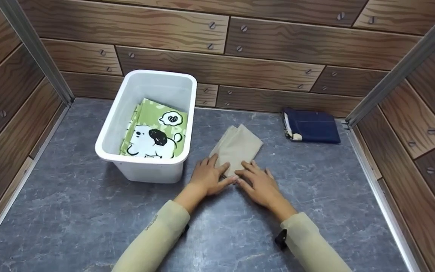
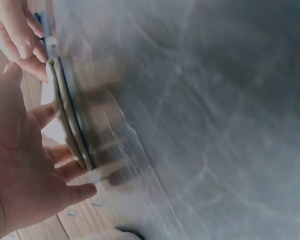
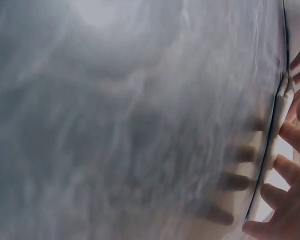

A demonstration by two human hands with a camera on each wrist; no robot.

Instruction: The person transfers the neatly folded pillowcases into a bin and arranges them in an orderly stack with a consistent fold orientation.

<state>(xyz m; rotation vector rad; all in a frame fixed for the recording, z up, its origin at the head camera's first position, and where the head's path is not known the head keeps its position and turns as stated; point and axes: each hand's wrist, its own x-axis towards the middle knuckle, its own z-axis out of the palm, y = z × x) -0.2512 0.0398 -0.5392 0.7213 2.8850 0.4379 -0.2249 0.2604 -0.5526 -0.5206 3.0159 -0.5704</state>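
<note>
A folded beige cloth (image 1: 240, 145) lies flat on the grey floor between my two hands in the head view. My left hand (image 1: 208, 176) touches its left edge and near corner, fingers spread and fairly straight. On the right side, my right hand (image 1: 259, 185) rests its fingertips at the near right edge, the thumbs almost meeting at the near corner. From the left wrist, the cloth (image 2: 65, 115) appears edge-on as a stack of thin layers with the left fingers along it. The right wrist view has the right fingertips against the cloth's edge (image 3: 285, 105).
A white plastic bin (image 1: 145, 160) stands left of the cloth, holding a folded green fabric (image 1: 153, 130) with a cartoon dog. Folded dark blue fabric (image 1: 312, 126) lies at the back right near the wall. Wood-patterned panels (image 1: 270, 64) enclose the floor (image 1: 236, 234) at the back and sides.
</note>
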